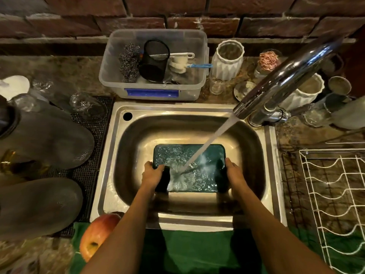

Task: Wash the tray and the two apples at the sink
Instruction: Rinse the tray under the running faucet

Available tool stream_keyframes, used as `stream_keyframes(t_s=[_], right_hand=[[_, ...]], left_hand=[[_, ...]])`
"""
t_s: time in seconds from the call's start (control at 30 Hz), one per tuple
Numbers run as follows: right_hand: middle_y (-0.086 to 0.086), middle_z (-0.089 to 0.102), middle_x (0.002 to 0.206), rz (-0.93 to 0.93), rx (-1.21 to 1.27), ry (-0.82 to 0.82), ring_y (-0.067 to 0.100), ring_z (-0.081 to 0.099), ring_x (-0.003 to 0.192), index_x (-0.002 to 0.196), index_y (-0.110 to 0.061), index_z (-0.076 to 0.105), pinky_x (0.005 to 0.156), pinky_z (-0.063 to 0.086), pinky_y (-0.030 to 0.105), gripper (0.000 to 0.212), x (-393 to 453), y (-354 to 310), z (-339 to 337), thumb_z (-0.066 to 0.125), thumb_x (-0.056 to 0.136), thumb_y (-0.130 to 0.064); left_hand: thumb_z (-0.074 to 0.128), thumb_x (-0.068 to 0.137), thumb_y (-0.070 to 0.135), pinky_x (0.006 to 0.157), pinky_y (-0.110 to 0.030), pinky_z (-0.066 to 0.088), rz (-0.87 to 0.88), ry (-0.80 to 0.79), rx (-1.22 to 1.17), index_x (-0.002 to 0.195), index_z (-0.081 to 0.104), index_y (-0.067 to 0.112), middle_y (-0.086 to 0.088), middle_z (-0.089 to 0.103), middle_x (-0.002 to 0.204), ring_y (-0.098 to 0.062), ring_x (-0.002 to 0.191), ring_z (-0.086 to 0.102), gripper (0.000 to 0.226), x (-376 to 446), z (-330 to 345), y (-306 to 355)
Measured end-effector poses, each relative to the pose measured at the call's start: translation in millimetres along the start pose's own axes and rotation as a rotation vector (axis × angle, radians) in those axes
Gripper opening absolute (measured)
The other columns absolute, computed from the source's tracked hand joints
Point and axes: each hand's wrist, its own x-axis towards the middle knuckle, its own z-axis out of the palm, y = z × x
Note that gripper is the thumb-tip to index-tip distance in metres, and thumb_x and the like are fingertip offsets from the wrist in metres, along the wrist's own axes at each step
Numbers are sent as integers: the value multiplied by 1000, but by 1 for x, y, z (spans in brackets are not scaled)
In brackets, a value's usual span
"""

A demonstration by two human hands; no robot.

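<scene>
Now left hand (pixel 153 173) and right hand (pixel 233 171) grip opposite ends of the tray (pixel 189 161), keeping it level under the tap's stream (pixel 213 139)

A red-brown brick wall (pixel 177 14) with pale mortar runs behind a mottled stone counter (pixel 65 70). On it stand a clear plastic bin (pixel 152 62) of scrubbers, two white ribbed jars (pixel 227 58) and upturned glasses (pixel 87 105) on a dark mat (pixel 92 155) — a white wire rack (pixel 335 194) sits right. Warm, dim light.
</scene>
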Motion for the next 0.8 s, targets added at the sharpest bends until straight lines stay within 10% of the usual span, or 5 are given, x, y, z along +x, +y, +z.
stream_keyframes(t_s=[0.3, 0.53, 0.8], right_hand=[[14, 57, 132, -55, 7, 50, 33, 54, 120, 139, -11, 52, 105, 44, 52, 59, -12, -11, -9, 40, 100, -55], [13, 66, 114, -297, -29, 123, 30, 61, 110, 112, -10, 66, 100, 48, 51, 44, -34, -49, -21, 45, 100, -46], [-7, 67, 114, -588, -12, 130, 10, 60, 109, 123, -25, 65, 91, 48, 33, 33, -62, -63, -25, 47, 100, -40]], left_hand=[[55, 94, 44, 93, -48, 55, -126, -37, -61, 126, 51, 1, -23, 60, 120, -41, 107, 62, 53, -14, 8, -2], [54, 94, 43, 59, -31, 42, -182, -118, -182, 121, 58, -2, -14, 63, 96, -26, 79, 58, 52, -33, 19, -2], [59, 95, 34, 66, -34, 53, -124, -180, -490, 126, 57, 11, -14, 68, 118, -28, 99, 67, 38, -45, 29, 5]])
